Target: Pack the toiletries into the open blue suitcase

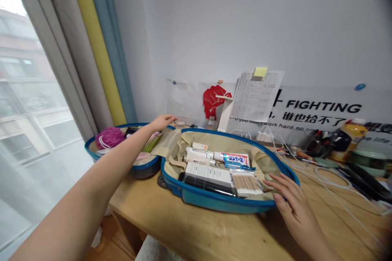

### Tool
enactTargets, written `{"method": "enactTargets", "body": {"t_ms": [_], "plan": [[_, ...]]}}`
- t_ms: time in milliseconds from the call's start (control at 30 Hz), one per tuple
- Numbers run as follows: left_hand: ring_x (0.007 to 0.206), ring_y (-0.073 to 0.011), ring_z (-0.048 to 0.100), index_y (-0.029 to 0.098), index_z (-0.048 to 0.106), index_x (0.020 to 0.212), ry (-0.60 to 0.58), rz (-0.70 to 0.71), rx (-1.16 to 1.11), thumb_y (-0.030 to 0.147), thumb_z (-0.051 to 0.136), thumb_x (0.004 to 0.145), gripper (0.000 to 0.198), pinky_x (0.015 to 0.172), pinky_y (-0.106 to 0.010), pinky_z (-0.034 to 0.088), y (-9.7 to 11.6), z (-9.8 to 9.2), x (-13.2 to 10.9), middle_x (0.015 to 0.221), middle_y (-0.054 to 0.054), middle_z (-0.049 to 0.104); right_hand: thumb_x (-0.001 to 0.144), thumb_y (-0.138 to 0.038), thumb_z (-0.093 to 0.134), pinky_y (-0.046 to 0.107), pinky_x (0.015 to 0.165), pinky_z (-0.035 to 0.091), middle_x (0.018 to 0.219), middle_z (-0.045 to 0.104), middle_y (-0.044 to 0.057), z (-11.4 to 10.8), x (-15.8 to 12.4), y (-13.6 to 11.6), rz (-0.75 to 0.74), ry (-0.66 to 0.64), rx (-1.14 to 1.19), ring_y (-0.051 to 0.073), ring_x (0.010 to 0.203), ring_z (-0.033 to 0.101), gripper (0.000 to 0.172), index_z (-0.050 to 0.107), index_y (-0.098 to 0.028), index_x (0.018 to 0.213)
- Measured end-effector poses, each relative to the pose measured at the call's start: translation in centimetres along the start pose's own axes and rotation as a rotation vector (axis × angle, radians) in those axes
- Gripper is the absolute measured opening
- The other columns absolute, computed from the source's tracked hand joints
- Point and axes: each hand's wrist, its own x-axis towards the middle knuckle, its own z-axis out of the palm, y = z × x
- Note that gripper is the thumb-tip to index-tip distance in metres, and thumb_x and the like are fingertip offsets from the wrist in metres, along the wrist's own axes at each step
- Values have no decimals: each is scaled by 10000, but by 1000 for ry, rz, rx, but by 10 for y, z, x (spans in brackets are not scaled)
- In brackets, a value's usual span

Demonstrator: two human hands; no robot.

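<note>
Across desk, blue case open lengthwise; left hand, right hand at rims

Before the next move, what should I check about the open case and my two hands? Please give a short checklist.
1. Case lies open on the table: ok.
2. Left hand reaches the far rim of the left half: ok.
3. Right hand flat at the near rim, holding nothing: ok.
4. Cotton swabs inside the case: ok.
5. Cables clear of the case: cannot tell.
6. Left half fully on the table: not ok, it seems to overhang.
</note>
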Motion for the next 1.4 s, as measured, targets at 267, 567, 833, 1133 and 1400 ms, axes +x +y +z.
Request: {"method": "enactTargets", "body": {"t_ms": [267, 567, 833, 1133, 1400], "plan": [[1128, -248, 589, 187, 584, 1262, -30, -286, 333, 281, 410, 836, 469, 970, -329, 431, -126, -22, -66, 1233, -98, 640, 899, -504, 354, 499, 937, 472, 1159, 650, 71, -1, 0, 3, -52, -10, -32, 289, 1187, 531, 423, 677, -264, 1030], [1124, -285, 582, 213, 664, 1095, -213, -243, 546, 183, 543, 769, 348, 937, -371, 437, -156, 0, -66, 1190, -144, 643, 900, -450, 380, 505, 937, 448, 1194, 627, 68, 3, -8, 13, -95, 8, -50, 316, 1210, 509, 368, 648, -265, 1071], [1018, -284, 636, 133, 629, 1042, -200, -285, 569, 197, 502, 827, 257, 845, -363, 481, -151, 7, -66, 1054, -190, 682, 905, -445, 364, 491, 946, 450, 1197, 626, 67, 2, -9, 9, -60, -2, -53, 310, 1230, 497, 374, 651, -265, 1061], [1167, -231, 546, 132, 435, 1313, 112, -147, 430, 344, 279, 939, 457, 982, -318, 407, -81, -18, -48, 1290, -134, 565, 911, -419, 377, 490, 932, 456, 1182, 631, 59, -3, -2, 3, -125, -9, -74, 300, 1206, 514, 339, 634, -268, 1075], [1076, -192, 579, 204, 535, 1255, -149, 308, 167, 322, 420, 904, 387, 924, -270, 421, 63, 22, -7, 1252, -57, 612, 914, -402, 384, 513, 936, 458, 1201, 621, 62, -2, -3, 4, -113, -10, -46, 299, 1218, 507, 331, 635, -264, 1080]]}}
